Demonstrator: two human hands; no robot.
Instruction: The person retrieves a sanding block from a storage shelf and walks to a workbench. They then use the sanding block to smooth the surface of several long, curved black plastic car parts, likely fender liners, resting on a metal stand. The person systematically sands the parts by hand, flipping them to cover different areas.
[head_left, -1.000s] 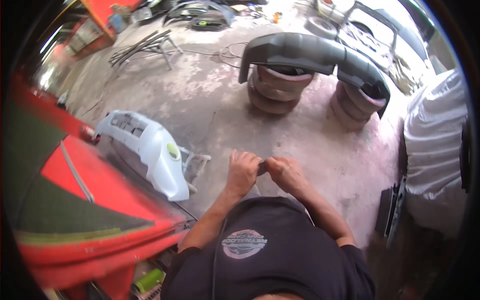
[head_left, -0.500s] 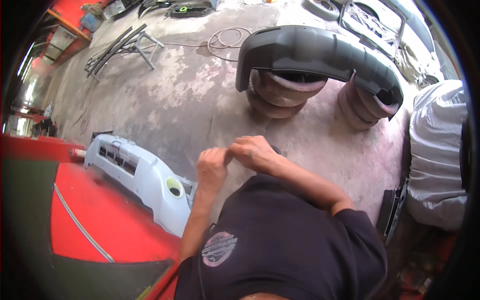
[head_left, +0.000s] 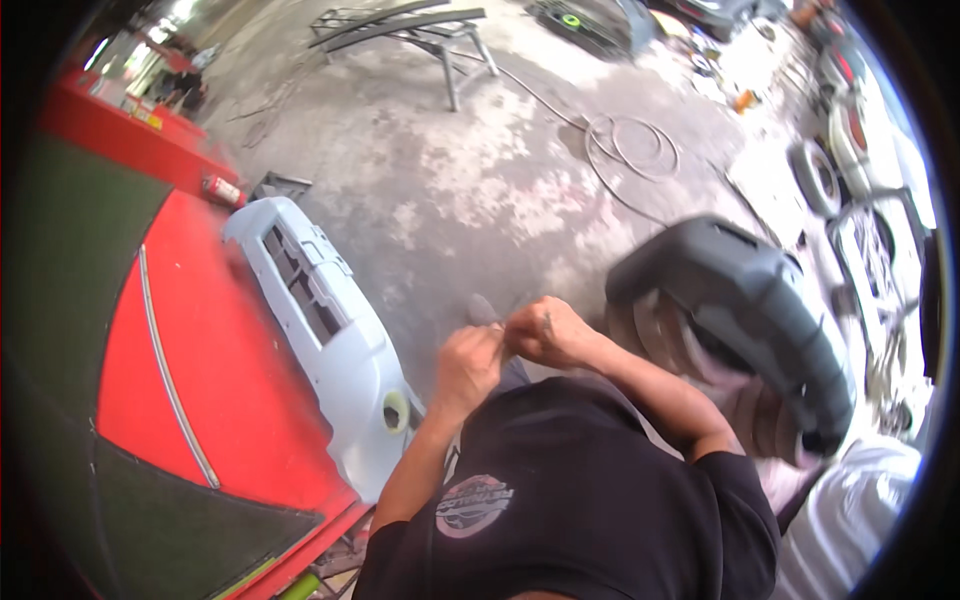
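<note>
Left hand (head_left: 471, 372) and right hand (head_left: 549, 330) are brought together, touching, fingers curled narrow, in front of a black cloth T-shirt (head_left: 590, 480); whether anything is gripped cannot be told, the fingertips being hidden. Just left, a long pale blue-grey plastic bumper (head_left: 365, 365) with a slotted opening is set; its near end is partly overlapped by the left forearm, its outer edge run along a flat red-and-dark-green panel (head_left: 225, 400). On the right, past the right forearm, a curved dark grey plastic bumper (head_left: 740, 280) is propped on stacked worn rubber tyres (head_left: 650, 325). Between both bumpers' inner edges, room is given by a patchy grey concrete floor (head_left: 430, 180), stretched forward. Farther, a thin coiled hose (head_left: 643, 179) is laid there; beyond, a grey metal stand (head_left: 452, 80) is topped with dark strips.
</note>
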